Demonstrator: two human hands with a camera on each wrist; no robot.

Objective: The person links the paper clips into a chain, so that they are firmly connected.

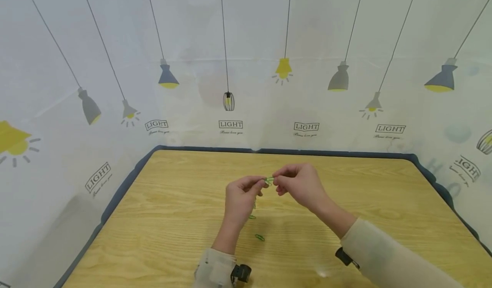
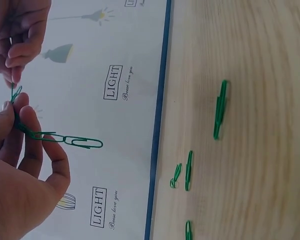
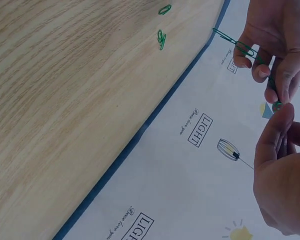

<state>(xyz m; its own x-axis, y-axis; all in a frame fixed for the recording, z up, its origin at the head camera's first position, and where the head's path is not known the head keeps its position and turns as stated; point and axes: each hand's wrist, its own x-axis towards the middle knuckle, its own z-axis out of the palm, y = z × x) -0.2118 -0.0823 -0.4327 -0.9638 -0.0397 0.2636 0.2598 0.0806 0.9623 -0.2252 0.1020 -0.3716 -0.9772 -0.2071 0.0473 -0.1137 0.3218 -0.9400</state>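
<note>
Above the wooden table, my left hand pinches a chain of linked green paper clips between thumb and forefinger. The lower end of the chain hangs past the curled fingers, its links showing in both wrist views. My right hand meets it from the right, thumb and forefinger pinching a green paper clip at the chain's upper end. The fingertips of both hands nearly meet there and partly cover the joint. Below the hands, a loose green paper clip lies on the table.
Several more green paper clips lie on the wooden table, among them one paper clip apart from a small group. A dark blue edge borders the tabletop. Behind stands a pale wall covering printed with lamps.
</note>
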